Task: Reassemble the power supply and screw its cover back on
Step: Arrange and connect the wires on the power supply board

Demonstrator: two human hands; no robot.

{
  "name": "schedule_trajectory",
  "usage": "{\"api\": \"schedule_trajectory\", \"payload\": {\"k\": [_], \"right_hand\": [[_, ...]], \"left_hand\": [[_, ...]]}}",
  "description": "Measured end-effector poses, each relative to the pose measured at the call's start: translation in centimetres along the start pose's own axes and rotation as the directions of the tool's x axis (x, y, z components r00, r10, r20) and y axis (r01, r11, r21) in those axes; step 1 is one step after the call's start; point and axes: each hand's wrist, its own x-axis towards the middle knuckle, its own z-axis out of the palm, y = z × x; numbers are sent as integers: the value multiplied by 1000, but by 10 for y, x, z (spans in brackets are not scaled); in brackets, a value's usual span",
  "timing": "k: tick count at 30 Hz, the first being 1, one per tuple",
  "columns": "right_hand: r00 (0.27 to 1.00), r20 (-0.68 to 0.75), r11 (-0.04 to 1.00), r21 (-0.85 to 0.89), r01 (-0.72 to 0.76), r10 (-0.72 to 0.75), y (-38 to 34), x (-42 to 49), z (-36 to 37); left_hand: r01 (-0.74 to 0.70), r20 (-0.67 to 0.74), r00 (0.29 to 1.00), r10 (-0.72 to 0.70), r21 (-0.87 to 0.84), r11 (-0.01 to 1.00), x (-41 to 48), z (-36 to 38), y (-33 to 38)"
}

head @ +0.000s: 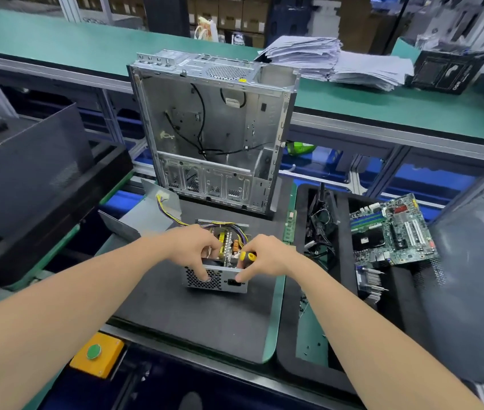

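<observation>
Just in front of the gutted computer case (pixel 214 128), the open power supply (pixel 220 261) sits steadied by the left hand (pixel 197 251) pinching its near wall, while the right hand (pixel 261 255) — apparently curled round a yellow-handled screwdriver (pixel 248 256) — braces the other corner.

Ahead of you an empty PC case (pixel 214 128) stood upright on the dark mat (pixel 205 315), its open side toward you. To your right a motherboard (pixel 394 230) lay tilted in a black tray (pixel 291 344). On the green shelf (pixel 57 39) behind, you had stacked papers (pixel 332 59) beside a black box (pixel 445 71). A yellow box with a green button (pixel 95 355) sat at your lower left.
</observation>
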Motion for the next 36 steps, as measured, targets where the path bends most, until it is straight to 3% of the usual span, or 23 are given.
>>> {"api": "schedule_trajectory", "payload": {"k": [2,4,7,9,10,14,17,22,25,32,36], "right_hand": [[1000,29,994,111,1,-5,7,-2,-2],[997,-56,977,210,-35,48,14,1,-6],[939,-283,951,289,-112,197,23,11,-11],[885,-386,936,327,-131,259,23,17,-12],[867,-419,933,336,-128,269,22,20,-12],[851,-457,926,368,-83,258,11,35,-11],[866,-446,938,338,-72,227,4,44,-8],[951,-304,992,125,-22,60,-6,55,-14],[964,-262,996,81,-27,47,-9,62,-16],[919,-369,980,181,-79,142,5,65,-18],[877,-419,962,229,-148,235,20,56,-19]], "left_hand": [[5,38,999,-4,-23,1000,-4,7,-3],[26,29,999,-23,-104,994,-10,8,-6],[37,-230,968,-98,-256,966,-15,5,-13],[74,-435,880,-191,-272,960,-12,4,-22],[122,-464,855,-233,-256,959,-9,2,-27],[336,-195,913,-358,-136,932,6,6,-46],[369,-46,929,-368,9,929,14,10,-53],[212,175,955,-240,162,964,17,-32,-56],[83,256,957,-138,216,973,24,-72,-50],[-262,160,963,218,361,895,73,-127,-30],[-425,-33,872,488,444,789,102,-122,-27]]}}
